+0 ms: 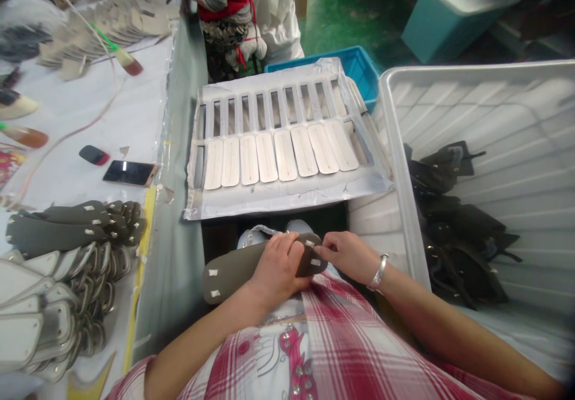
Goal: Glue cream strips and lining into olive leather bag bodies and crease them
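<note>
My left hand [277, 267] is wrapped round the middle of a dark olive insole-shaped piece [233, 273] with small white tabs, held flat over my lap. My right hand [348, 256] pinches at the piece's right end, fingertips on a white tab there. A silver bracelet [378, 272] sits on my right wrist. Just beyond my hands stands a white slotted rack [287, 193] with a row of several pale insoles [278, 157] laid side by side.
A stack of olive and white insoles [67, 268] lies on the table at left, with a phone [129, 173] and brushes [117, 52]. A large white crate [494, 106] at right holds dark pieces [453, 220]. Another person [227, 5] stands beyond the rack, next to a blue bin [359, 67].
</note>
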Available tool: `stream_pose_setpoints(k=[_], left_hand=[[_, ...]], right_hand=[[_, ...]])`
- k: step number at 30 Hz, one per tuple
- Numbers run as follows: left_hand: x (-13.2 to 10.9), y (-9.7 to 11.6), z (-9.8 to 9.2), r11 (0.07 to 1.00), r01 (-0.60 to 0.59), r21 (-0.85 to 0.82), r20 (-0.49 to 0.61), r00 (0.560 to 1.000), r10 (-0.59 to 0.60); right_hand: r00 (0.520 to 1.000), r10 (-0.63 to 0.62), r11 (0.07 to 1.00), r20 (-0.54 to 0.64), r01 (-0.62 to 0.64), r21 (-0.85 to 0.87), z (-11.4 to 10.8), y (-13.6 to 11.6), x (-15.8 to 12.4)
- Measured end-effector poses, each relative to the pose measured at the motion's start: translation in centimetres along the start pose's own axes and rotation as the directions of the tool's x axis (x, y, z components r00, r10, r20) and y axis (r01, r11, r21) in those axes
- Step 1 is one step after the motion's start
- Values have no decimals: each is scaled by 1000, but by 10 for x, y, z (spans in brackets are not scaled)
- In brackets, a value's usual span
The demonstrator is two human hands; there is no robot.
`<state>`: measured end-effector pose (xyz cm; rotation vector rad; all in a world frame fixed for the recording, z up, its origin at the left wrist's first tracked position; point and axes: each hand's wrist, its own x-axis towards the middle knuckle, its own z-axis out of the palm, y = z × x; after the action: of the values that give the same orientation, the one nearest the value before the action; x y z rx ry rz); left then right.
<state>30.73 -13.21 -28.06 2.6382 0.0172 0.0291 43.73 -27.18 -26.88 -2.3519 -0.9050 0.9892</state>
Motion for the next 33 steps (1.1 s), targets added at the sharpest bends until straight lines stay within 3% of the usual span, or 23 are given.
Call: stream_pose_setpoints(k=[11, 21, 26, 33], left_hand=[[0, -2, 3, 997, 43, -71, -52, 998, -46], [6, -1, -4, 1000, 14, -27, 11, 1000, -14], [8, -1, -2, 1000, 14, -26, 20, 1000, -14], [3, 0, -8, 999, 45, 11, 30, 999, -45]], right_hand=[[1000, 14, 1000, -1, -14, 22, 0, -3, 0], [1000, 29, 1000, -11, -29, 0, 0, -2, 4], [996, 37, 998, -78, -32, 56, 9, 11, 6], [965, -86, 989, -247, 113, 97, 28, 14, 0]])
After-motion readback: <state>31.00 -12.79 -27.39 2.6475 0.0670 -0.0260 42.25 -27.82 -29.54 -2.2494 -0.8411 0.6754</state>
